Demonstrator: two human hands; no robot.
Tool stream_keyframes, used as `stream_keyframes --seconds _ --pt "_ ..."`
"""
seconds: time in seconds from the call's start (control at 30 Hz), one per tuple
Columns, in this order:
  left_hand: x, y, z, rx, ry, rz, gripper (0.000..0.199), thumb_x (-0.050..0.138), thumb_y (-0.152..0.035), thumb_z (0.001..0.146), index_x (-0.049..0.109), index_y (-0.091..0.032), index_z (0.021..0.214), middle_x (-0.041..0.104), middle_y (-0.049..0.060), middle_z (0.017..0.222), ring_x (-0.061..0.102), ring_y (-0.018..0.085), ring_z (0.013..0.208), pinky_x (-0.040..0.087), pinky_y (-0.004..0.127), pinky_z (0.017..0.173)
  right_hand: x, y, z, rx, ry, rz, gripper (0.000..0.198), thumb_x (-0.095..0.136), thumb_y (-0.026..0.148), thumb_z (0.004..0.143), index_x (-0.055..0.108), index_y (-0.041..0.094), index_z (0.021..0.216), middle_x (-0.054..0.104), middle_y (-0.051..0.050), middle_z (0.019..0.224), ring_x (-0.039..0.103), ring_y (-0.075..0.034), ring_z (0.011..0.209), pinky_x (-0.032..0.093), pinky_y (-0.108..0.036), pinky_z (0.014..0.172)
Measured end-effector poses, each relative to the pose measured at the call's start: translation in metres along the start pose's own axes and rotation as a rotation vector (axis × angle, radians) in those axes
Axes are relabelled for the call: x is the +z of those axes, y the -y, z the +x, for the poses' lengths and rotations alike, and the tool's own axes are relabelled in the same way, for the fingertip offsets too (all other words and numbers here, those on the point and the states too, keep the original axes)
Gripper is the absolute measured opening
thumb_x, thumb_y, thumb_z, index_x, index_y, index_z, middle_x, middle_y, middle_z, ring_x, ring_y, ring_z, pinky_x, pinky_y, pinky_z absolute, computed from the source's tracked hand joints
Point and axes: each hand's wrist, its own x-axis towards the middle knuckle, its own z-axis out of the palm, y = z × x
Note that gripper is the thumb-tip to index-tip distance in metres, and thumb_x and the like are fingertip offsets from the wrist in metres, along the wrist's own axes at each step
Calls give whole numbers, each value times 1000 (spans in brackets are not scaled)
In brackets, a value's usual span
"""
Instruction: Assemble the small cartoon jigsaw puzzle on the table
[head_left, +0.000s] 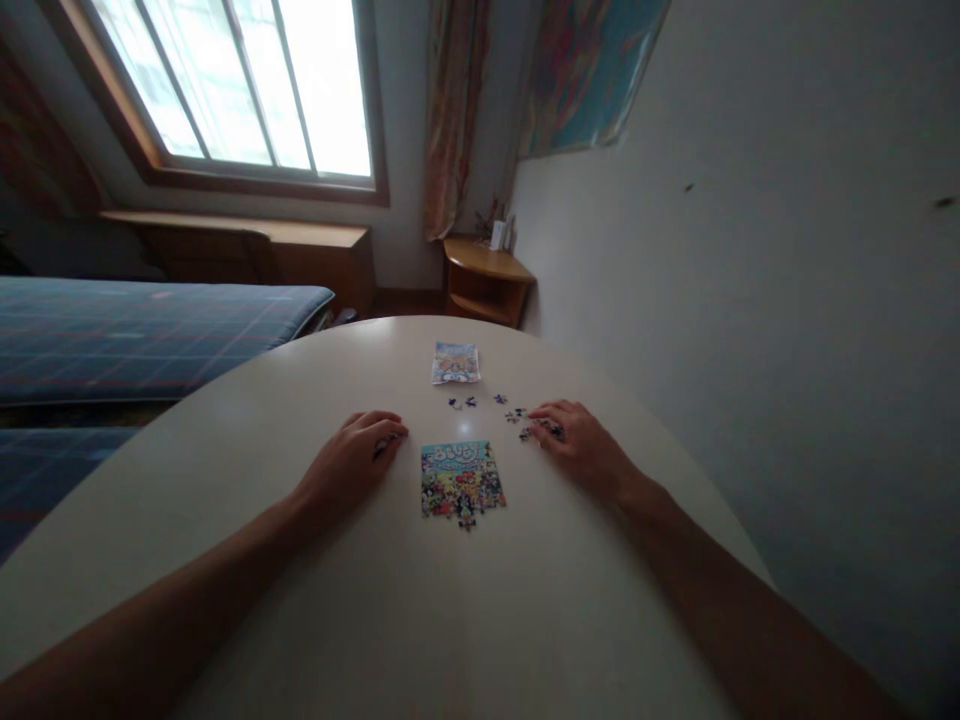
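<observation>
Grip of the right hand (576,440): narrow, fingers curled low over a cluster of small, dark-and-pale interlocking jigsaw pieces (524,435); whether any is pinched, cannot tell. Left hand (358,442): fingers bent down onto the glossy white tabletop (450,620) with rounded far edge, something dark partly showing beneath them; number and hold cannot be told. Between the hands, one flat, multicoloured, partly joined jigsaw (461,482): white lettering on its blue top band, ragged lower edge, one bit jutting out at the bottom. Beyond it, one small pale-blue printed sheet (455,363). Loose pieces well clear of the fingers: three, two just on the near side of the sheet, one to their right. Cluster by the right hand overlaps; count uncertain. Containers: one brown wooden corner cabinet (487,261), its compartment too dark to read; one white upright box-like item (498,235) on top.
</observation>
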Motion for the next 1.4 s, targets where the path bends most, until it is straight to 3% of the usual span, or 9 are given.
stream_keyframes --seconds 0.17,0.37,0.5,0.57,0.8,0.9,1.03,1.13,1.4 --pt "0 -1 0 -13 5 -21 25 47 -29 93 68 -21 102 67 7 115 61 25 105 49 42 97 17 8 4 -13 19 -29 42 49 43 95 61 20 128 58 -10 137 49 -27 128 36 -47 109" --pt "2 -2 1 -39 0 -24 26 48 -31 91 66 -21 107 66 7 117 62 25 107 49 42 97 16 12 4 -59 46 -50 43 53 43 90 61 18 123 58 -10 136 45 -27 133 32 -46 112" --pt "5 -2 2 -21 8 -27 26 47 -29 91 64 -22 109 66 8 118 63 25 107 50 41 96 15 14 4 -98 153 -61 55 47 41 93 42 22 144 39 -7 154 27 -30 145 22 -54 116" --pt "5 -2 2 -9 15 -37 26 46 -28 91 64 -22 110 66 7 119 63 25 106 51 41 95 15 15 4 -113 191 -70 58 47 41 92 37 25 148 35 -5 156 25 -32 145 20 -56 116" --pt "3 -3 0 -38 0 -30 26 47 -31 92 63 -22 110 65 7 120 63 25 106 51 42 95 16 13 4 -111 125 -64 59 52 42 88 44 19 142 49 -11 146 36 -31 140 23 -53 115" --pt "2 -2 0 -39 -20 -11 26 49 -31 90 63 -20 109 66 8 118 61 27 108 49 45 97 16 11 4 -98 61 -26 59 56 40 85 48 15 138 54 -15 139 45 -30 132 32 -49 112" --pt "1 -1 1 -24 -16 -16 25 50 -31 90 63 -19 108 66 9 116 59 27 108 48 46 99 15 12 5 -26 -2 45 38 59 32 84 63 15 117 63 -13 124 56 -26 116 41 -44 103" --pt "2 0 2 -23 2 -22 25 51 -30 90 63 -19 109 66 9 116 59 27 109 48 46 99 14 14 6 -30 -20 81 25 60 30 85 70 18 105 65 -10 120 57 -25 112 42 -44 103" --pt "2 0 1 -14 0 -34 25 50 -29 91 62 -19 109 66 9 117 59 26 108 48 45 99 15 16 5 -41 -5 166 16 62 26 84 71 21 96 65 -9 119 55 -25 114 40 -46 103"
